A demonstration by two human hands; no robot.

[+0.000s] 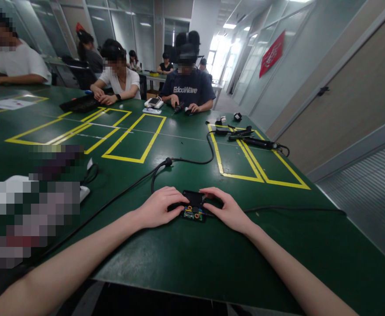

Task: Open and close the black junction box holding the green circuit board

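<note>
A small opened black plastic case (194, 199) lies on the green table in front of me, joined to black cables. In its nearer half sits a circuit board (192, 214) with ring-shaped coils and blue and yellow parts. My left hand (161, 206) grips the left side, fingers at the upper half and thumb by the board's left edge. On the other side, my right hand (227, 208) has its fingertips at the upper half's right edge and its thumb beside the cable. The fingertips partly cover the case's edges.
A black cable (113, 208) runs across the table from the lower left; another cable (294, 210) leaves to the right. Yellow tape outlines (243, 177) mark the tabletop. Dark tool-like parts (254, 141) lie farther right. Several people sit beyond, one person (187, 85) handling a dark tool.
</note>
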